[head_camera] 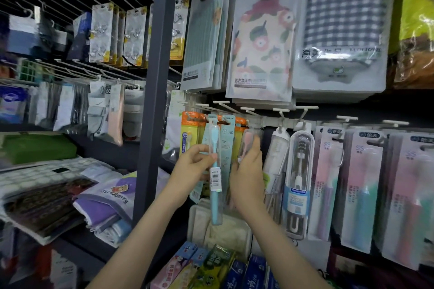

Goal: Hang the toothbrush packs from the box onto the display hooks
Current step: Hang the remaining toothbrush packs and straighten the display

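Here, item one: a blue pack [215, 204], a slim clear sleeve showing a light-blue toothbrush, head up, with a small white label [215, 177] sticking at mid-length. It is standing upright, its top sitting just below the hooks [247, 109] above the hands. The left hand [191, 166] is pinching it just above the label, thumb and curled fingers closing on the sleeve; the lower half is hanging free below the hand.

Item two: a pink pack [246, 145], clear and rounded at the top, with a pale pink brush inside, blurred. The right hand [247, 172] is gripping it, fingers wrapping round it, the back of the hand facing the camera. The pack is sticking up above the fingers, under the hooks.

Behind both hands, teal cards [227, 138] are hanging. Left of the left hand are orange cards [189, 134]; right of the right hand, a clear case [297, 185].
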`<action>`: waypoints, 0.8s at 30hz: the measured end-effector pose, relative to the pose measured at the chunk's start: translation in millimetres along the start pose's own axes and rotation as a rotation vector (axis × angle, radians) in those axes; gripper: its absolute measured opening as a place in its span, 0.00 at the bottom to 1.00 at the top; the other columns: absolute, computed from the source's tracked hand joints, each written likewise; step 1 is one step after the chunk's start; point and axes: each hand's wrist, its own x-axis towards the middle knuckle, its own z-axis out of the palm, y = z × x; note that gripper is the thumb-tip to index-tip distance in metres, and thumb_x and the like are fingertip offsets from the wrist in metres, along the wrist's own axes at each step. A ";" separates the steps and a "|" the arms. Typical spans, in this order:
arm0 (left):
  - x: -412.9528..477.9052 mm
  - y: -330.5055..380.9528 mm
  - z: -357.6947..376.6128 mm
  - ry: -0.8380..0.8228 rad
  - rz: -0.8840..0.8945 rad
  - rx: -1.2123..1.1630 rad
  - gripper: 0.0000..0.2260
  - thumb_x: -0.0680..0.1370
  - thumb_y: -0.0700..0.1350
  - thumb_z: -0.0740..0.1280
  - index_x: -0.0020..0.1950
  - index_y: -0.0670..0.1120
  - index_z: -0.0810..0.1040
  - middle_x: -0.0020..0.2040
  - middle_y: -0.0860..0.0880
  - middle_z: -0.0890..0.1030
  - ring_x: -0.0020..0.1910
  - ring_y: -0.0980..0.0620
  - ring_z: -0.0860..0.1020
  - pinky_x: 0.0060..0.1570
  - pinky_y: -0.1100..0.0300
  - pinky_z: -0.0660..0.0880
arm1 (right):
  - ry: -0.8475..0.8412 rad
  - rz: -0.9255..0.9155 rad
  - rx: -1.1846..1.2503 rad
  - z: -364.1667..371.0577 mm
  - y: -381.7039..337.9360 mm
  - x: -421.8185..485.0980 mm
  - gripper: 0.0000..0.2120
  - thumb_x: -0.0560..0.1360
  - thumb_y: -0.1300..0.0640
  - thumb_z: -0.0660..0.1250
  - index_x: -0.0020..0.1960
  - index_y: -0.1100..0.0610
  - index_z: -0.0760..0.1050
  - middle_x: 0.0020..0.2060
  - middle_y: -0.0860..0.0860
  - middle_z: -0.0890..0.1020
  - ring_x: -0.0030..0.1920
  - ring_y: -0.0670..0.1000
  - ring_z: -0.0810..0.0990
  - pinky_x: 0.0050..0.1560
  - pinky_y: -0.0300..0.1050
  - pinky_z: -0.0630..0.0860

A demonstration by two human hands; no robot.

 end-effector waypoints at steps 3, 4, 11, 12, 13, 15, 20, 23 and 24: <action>-1.9 -2.3 -4.0 0.009 -0.002 0.001 0.06 0.79 0.42 0.66 0.55 0.44 0.77 0.40 0.49 0.83 0.40 0.54 0.81 0.39 0.60 0.77 | -0.027 0.112 0.077 -3.8 0.2 5.4 0.33 0.77 0.62 0.64 0.76 0.57 0.49 0.67 0.55 0.67 0.64 0.55 0.71 0.53 0.49 0.74; -2.3 -3.2 -5.2 0.014 -0.003 0.002 0.06 0.79 0.42 0.66 0.55 0.45 0.78 0.40 0.50 0.83 0.40 0.55 0.81 0.39 0.61 0.76 | -0.035 0.135 0.088 -6.6 0.8 6.4 0.32 0.77 0.62 0.64 0.76 0.58 0.51 0.68 0.55 0.66 0.64 0.55 0.70 0.53 0.45 0.72; -4.2 -2.6 2.6 0.058 -0.018 -0.016 0.05 0.80 0.41 0.64 0.53 0.44 0.78 0.41 0.49 0.81 0.38 0.57 0.80 0.35 0.67 0.76 | -0.020 0.129 0.104 -21.5 -0.8 8.4 0.16 0.75 0.61 0.66 0.62 0.60 0.68 0.56 0.54 0.72 0.49 0.48 0.70 0.44 0.39 0.66; -3.9 -2.9 3.8 0.053 -0.024 -0.020 0.06 0.81 0.41 0.63 0.55 0.42 0.77 0.42 0.48 0.81 0.38 0.56 0.80 0.34 0.66 0.77 | -0.002 0.131 0.125 -22.1 -2.2 9.1 0.14 0.75 0.61 0.66 0.59 0.60 0.69 0.54 0.54 0.72 0.47 0.49 0.72 0.41 0.39 0.67; -3.4 -2.5 5.6 0.052 -0.035 -0.026 0.07 0.81 0.41 0.62 0.56 0.41 0.77 0.43 0.47 0.80 0.37 0.56 0.79 0.35 0.66 0.77 | 0.013 0.135 0.148 -23.5 -3.9 9.2 0.13 0.75 0.61 0.66 0.57 0.61 0.68 0.52 0.53 0.72 0.44 0.48 0.73 0.37 0.37 0.67; -3.3 -1.7 9.8 0.072 -0.074 -0.035 0.08 0.82 0.41 0.60 0.56 0.41 0.75 0.43 0.46 0.80 0.35 0.57 0.79 0.35 0.65 0.77 | 0.026 0.136 0.190 -27.8 -6.3 8.1 0.13 0.75 0.59 0.67 0.56 0.60 0.68 0.50 0.52 0.72 0.39 0.43 0.71 0.32 0.34 0.66; -12.8 4.7 17.0 0.098 -0.207 -0.111 0.11 0.84 0.46 0.54 0.47 0.47 0.72 0.36 0.50 0.74 0.30 0.58 0.72 0.28 0.68 0.70 | -0.038 0.090 0.272 -40.2 -1.7 -2.3 0.14 0.75 0.58 0.68 0.56 0.56 0.66 0.46 0.51 0.77 0.41 0.47 0.77 0.39 0.45 0.76; -18.3 -0.3 15.2 0.020 -0.180 -0.002 0.14 0.81 0.55 0.57 0.58 0.46 0.66 0.45 0.53 0.76 0.42 0.60 0.74 0.44 0.63 0.73 | -0.105 0.043 0.289 -48.3 4.2 -12.9 0.17 0.74 0.57 0.70 0.58 0.54 0.66 0.43 0.48 0.75 0.39 0.44 0.75 0.37 0.38 0.73; -19.0 -1.8 13.9 0.016 -0.186 -0.004 0.15 0.81 0.55 0.59 0.59 0.46 0.63 0.43 0.52 0.76 0.39 0.58 0.75 0.42 0.61 0.73 | -0.125 0.029 0.288 -50.7 5.5 -16.5 0.18 0.74 0.56 0.71 0.58 0.53 0.66 0.41 0.47 0.75 0.38 0.43 0.74 0.36 0.35 0.71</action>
